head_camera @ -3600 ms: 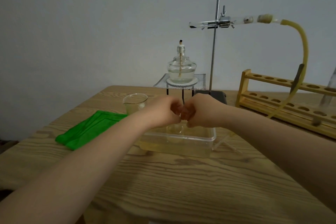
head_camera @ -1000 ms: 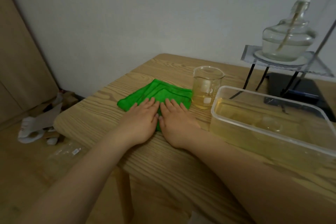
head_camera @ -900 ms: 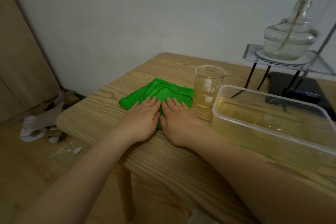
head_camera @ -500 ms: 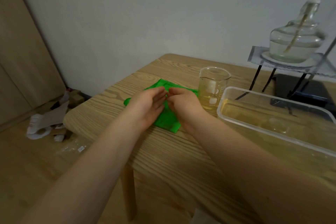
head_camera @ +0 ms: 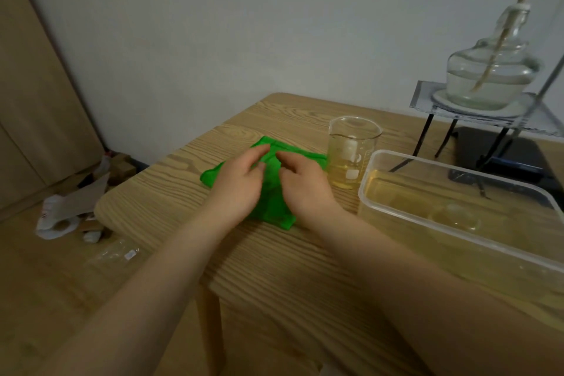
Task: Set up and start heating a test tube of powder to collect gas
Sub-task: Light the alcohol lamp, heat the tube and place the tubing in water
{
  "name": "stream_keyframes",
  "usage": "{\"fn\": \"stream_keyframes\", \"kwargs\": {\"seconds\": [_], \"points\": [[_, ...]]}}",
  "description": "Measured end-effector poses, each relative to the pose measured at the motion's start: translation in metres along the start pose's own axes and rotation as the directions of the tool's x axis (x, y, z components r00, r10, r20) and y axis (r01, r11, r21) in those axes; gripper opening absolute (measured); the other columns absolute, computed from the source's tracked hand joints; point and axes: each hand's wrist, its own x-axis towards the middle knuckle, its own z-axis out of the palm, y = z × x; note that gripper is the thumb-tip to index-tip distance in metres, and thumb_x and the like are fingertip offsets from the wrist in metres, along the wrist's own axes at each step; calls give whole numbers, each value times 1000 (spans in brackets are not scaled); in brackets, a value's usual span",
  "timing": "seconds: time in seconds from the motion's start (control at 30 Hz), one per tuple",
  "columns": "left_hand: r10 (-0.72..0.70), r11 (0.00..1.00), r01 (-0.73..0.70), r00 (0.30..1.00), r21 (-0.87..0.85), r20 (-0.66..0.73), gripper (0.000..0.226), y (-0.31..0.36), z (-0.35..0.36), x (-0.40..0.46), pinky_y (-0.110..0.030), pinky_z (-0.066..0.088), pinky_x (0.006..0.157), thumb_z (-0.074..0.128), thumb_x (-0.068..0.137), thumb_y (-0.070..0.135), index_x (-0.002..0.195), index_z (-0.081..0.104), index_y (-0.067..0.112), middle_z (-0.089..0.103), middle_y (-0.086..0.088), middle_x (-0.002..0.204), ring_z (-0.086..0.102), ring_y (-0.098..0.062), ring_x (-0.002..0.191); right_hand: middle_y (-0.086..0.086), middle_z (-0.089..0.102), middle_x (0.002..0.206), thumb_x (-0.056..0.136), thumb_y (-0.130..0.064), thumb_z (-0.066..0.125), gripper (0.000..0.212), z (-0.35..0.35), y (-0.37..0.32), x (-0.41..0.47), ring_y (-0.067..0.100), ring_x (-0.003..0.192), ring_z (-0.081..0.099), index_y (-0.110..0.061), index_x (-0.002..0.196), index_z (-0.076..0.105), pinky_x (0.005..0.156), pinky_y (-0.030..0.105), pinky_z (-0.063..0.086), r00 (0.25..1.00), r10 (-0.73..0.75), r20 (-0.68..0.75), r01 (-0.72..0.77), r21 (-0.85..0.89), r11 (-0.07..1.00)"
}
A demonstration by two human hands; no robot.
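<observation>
our left hand [head_camera: 241,186] and right hand [head_camera: 300,185], fingers loosely curled and gripping nothing, rest on the green cloth [head_camera: 274,204]; the spirit lamp [head_camera: 491,70] stands far right, nearer our right hand.

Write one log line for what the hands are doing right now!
left hand: on green cloth | right hand: on cloth | beaker: beside cloth | lamp: unlit

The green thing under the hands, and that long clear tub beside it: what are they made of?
The green cloth looks like soft woven fabric: matte, folded and creased. The tub seems to be clear plastic: cloudy walls, rounded rim.
</observation>
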Motion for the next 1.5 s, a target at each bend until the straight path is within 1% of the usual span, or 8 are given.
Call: {"fn": "stream_keyframes", "kwargs": {"seconds": [0.07,0.13,0.37,0.5,0.6,0.8,1.13,1.5], "points": [[181,879,-235,970,416,164,42,-12,-3,-1,-30,22,114,43,95,5,137,46,6,44,-10,145,37,-23,136,14,47,142,96,-11,37,44,3,6,-1,27,132,41,-6,139,42,108,31,30,981,-146,124,180,-332,926],[87,754,-264,948,602,307,46,-21,-2,-7,-39,18,116,37,98,17,143,35,8,31,-11,153,26,-23,142,15,28,153,100,-22,30,48,8,17,-2,27,142,24,-6,146,29,116,37,18,955,-105,278,245,-540,805],[-38,641,-274,922,717,386,52,-23,-2,-13,-35,7,116,25,101,27,150,16,12,10,-6,159,9,-18,146,10,5,160,102,-34,17,55,6,24,-5,23,147,3,-9,151,10,118,37,1,924,-37,381,303,-667,680],[9,810,-222,930,543,367,41,-15,-9,-6,-35,28,110,35,100,22,138,44,10,42,-13,146,36,-26,137,18,44,141,102,-25,29,42,-2,8,-2,30,133,37,-2,133,46,109,35,27,947,-69,315,214,-455,865],[118,904,-205,963,375,242,31,5,-13,-4,-33,40,95,43,98,16,124,60,12,62,-11,125,54,-27,118,13,58,116,99,-14,39,33,-18,-13,-6,23,112,52,0,122,58,92,27,37,985,27,169,-42,87,995],[-120,901,186,975,-391,189,28,60,-17,-10,-22,43,83,36,101,15,118,57,13,63,-4,110,59,-16,101,16,48,141,101,-23,32,43,-59,-40,-16,26,131,45,1,135,45,109,34,31,928,227,295,-371,779,506],[151,943,-66,958,-325,244,22,127,14,-24,-25,47,83,42,99,13,99,62,23,66,9,92,64,-7,86,18,61,121,100,-25,36,32,-166,-34,-59,32,110,57,-3,104,60,98,38,43,962,207,175,-263,791,552],[356,925,-380,862,-5,361,31,176,80,-41,-17,42,85,52,95,25,126,56,24,61,13,113,55,-2,100,14,70,93,93,-16,56,18,-258,17,-100,27,92,64,-3,100,66,88,39,52,920,360,-154,-259,447,856]]}}
